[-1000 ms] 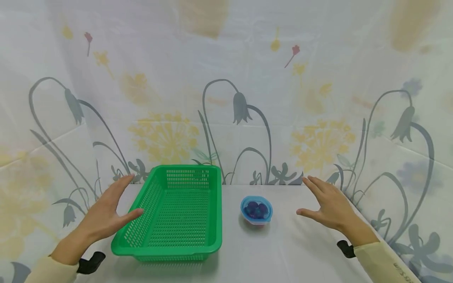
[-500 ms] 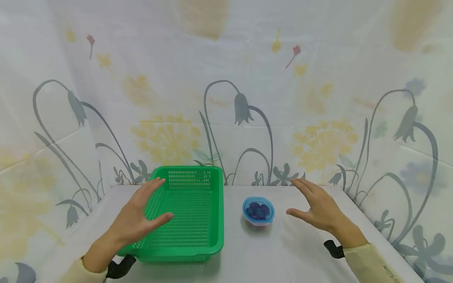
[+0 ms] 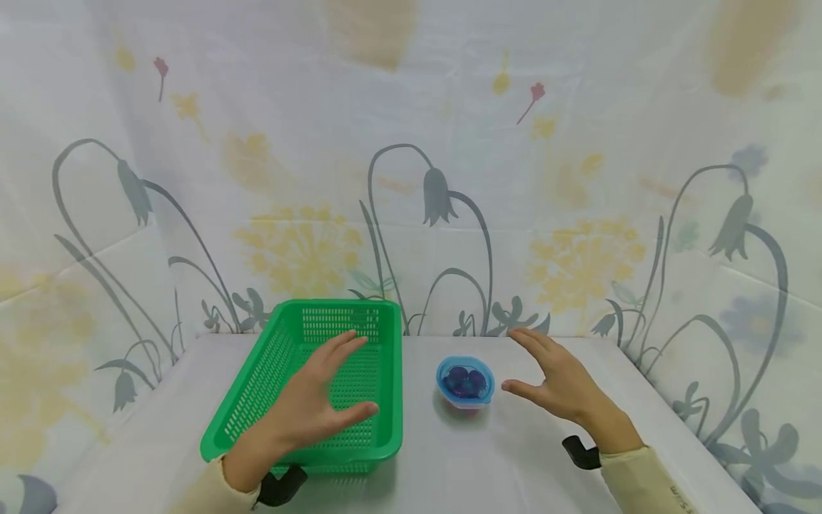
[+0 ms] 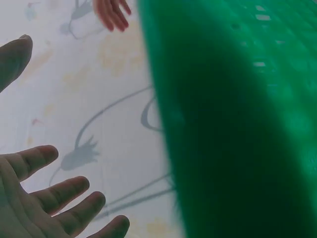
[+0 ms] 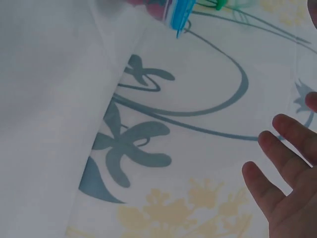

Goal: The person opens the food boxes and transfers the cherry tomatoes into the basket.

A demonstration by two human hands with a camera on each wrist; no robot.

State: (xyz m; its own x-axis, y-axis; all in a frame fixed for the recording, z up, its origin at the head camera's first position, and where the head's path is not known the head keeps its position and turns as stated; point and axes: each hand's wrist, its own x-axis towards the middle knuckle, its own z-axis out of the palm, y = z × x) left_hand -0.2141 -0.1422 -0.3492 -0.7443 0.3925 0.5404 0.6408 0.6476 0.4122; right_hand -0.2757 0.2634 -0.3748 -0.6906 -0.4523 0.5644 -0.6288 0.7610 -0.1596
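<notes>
A small blue-rimmed container (image 3: 465,384) with several dark purple round pieces in it stands on the white table. To its right hovers my right hand (image 3: 565,378), fingers extended toward it and thumb apart, holding nothing. Over the green plastic basket (image 3: 393,385) is my left hand (image 3: 308,403), also with spread fingers and nothing held. The left wrist view shows the left hand's straight fingers (image 4: 64,193) beside the basket's green wall (image 4: 198,124). In the right wrist view the container (image 5: 168,11) appears at the top, away from the right hand's fingers (image 5: 282,153).
The white table (image 3: 488,471) runs back to a hanging cloth (image 3: 565,143) printed with grey and yellow flowers, which also encloses both sides. The basket's slotted floor shows around the left hand. Black straps (image 3: 581,452) sit at both wrists.
My left hand has moved right, from beyond the basket's left side to over it. My right hand has shifted left, closer to the container. Basket and container stay in place.
</notes>
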